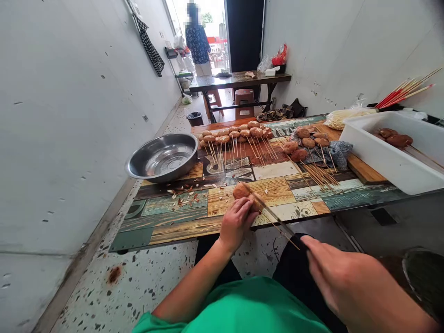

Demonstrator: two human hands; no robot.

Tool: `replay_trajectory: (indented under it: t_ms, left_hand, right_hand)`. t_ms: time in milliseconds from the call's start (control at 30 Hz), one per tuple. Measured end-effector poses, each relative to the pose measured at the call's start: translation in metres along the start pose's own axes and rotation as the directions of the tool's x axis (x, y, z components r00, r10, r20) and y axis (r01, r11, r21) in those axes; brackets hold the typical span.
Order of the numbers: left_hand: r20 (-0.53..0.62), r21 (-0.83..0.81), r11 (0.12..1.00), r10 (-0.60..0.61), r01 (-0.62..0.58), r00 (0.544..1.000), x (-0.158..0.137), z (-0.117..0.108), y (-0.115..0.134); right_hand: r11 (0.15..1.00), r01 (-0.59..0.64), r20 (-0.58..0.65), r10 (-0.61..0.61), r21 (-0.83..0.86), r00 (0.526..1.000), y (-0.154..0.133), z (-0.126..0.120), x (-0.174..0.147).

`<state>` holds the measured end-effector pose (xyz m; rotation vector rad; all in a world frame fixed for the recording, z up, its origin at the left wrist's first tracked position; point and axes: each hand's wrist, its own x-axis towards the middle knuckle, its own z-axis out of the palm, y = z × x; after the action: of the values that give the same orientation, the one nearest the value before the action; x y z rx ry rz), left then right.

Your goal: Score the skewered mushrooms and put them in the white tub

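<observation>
My left hand [237, 219] is closed round a brown, potato-like lump of food [241, 190] at the table's near edge. A second lump [256, 201] sits beside it, and a thin wooden skewer [279, 230] runs from there toward me. In my right hand [347, 273] is the dark handle [301, 242] of a knife [274, 215]. Its blade, slightly blurred, lies across the food close to my left fingers. How deep the edge sits I cannot tell. Pale and brown scraps [189, 200] are scattered on the table left of my hand.
Skewered lumps [239, 134] form a long pile at the back. More skewers [317, 175] and lumps lie by a grey cloth [340, 152]. A steel basin [163, 159] stands left, a white tub [388, 157] right. A person [198, 44] stands near the doorway.
</observation>
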<state>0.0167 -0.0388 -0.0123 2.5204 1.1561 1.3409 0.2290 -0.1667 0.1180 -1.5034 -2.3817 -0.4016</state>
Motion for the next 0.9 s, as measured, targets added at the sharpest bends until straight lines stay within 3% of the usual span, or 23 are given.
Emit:
replay_trajectory:
  t_ms: [133,233,367,467,733,900]
  left_hand:
    - [-0.008,0.034,0.999,-0.026,0.026,1.0,0.005,-0.001,0.005]
    - [0.06,0.102,0.986,-0.136,0.13,0.989,0.016,-0.002,0.013]
    - [0.19,0.233,0.93,-0.331,0.285,0.924,0.037,-0.005,0.021]
    - [0.256,0.266,0.903,-0.404,0.337,0.879,0.049,-0.008,0.021]
    - [0.344,0.335,0.912,-0.351,0.236,0.871,0.06,-0.008,0.015]
    - [0.201,0.337,0.892,-0.381,0.302,0.902,0.06,-0.022,0.002]
  right_hand:
    - [0.98,-0.044,-0.082,0.061,0.195,0.995,0.029,-0.005,-0.015]
    - [0.955,-0.13,-0.082,0.157,0.267,0.984,0.039,-0.001,-0.03]
    - [0.899,-0.206,-0.014,0.229,0.387,0.973,0.038,0.007,-0.046]
    - [0.856,-0.264,0.006,0.292,0.445,0.956,0.037,0.012,-0.055]
    - [0.748,-0.414,0.108,0.423,0.518,0.9,0.037,0.027,-0.081]
    - [0.703,-0.511,0.18,0.493,0.495,0.851,0.038,0.034,-0.092]
